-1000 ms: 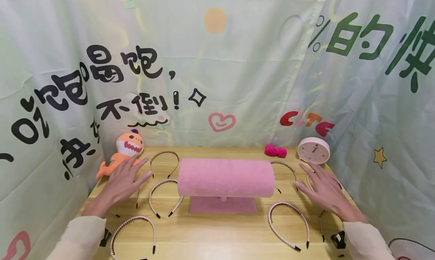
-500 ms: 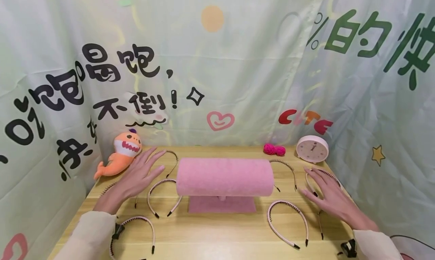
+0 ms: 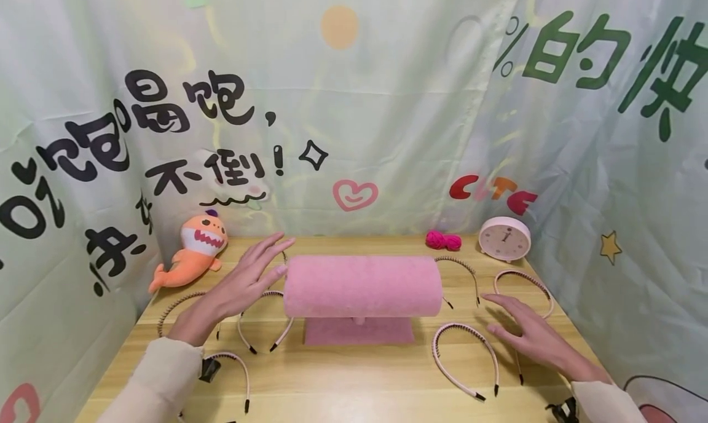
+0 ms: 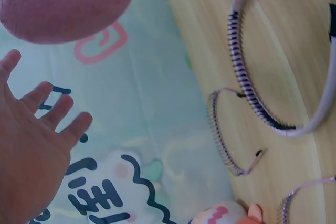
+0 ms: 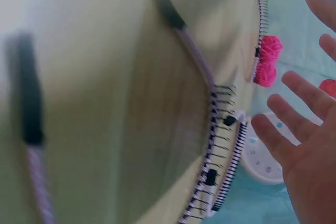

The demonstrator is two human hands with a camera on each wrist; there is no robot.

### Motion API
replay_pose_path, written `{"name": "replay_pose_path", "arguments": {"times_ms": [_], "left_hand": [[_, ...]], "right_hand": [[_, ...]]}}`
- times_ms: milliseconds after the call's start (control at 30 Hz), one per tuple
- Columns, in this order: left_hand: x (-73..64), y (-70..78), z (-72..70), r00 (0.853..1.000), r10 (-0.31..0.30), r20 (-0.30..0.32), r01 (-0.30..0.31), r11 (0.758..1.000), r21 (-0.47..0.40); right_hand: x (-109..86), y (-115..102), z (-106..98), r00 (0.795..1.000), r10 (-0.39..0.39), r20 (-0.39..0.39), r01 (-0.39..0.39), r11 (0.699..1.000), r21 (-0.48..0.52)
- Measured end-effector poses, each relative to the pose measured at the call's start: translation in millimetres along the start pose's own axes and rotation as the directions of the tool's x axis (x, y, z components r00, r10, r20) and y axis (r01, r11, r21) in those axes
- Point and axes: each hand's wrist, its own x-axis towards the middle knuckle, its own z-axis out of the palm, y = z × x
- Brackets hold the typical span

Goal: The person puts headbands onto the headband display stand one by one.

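A pink velvet roll on a stand occupies the middle of the table. My left hand hovers just left of it, fingers extended and holding nothing; the left wrist view shows this hand below the roll's round end. Partly behind that hand lies a toothed headband. On the right side, my right hand hangs over the table with fingers spread and no object in it. A headband lies to its left, another headband beyond it. In the right wrist view, a toothed headband crosses near the palm.
An orange shark plush sits at the back left. Pink yarn and a round clock stand at the back right. More headbands lie around the stand, one at front left. Printed curtains enclose the table.
My left hand has moved right, from near the plush to beside the roll's left end. My right hand has come down nearer the front. The head view has shifted slightly.
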Motion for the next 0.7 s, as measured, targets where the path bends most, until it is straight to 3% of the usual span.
{"name": "replay_pose_path", "arguments": {"times_ms": [333,467,700], "left_hand": [[3.7,12.3,10.9,0.998,0.061,0.019,-0.059,0.990,-0.129],[4.0,14.0,16.2,0.996,0.085,0.027,-0.081,0.987,-0.137],[5.0,13.0,25.2,0.997,0.066,0.034,-0.061,0.990,-0.130]], "right_hand": [[-0.2,1,19,0.995,-0.098,0.016,0.096,0.990,0.104],[2.6,0,24,0.994,-0.103,0.028,0.098,0.987,0.129],[8.2,1,29,0.986,-0.158,0.050,0.146,0.972,0.182]]}}
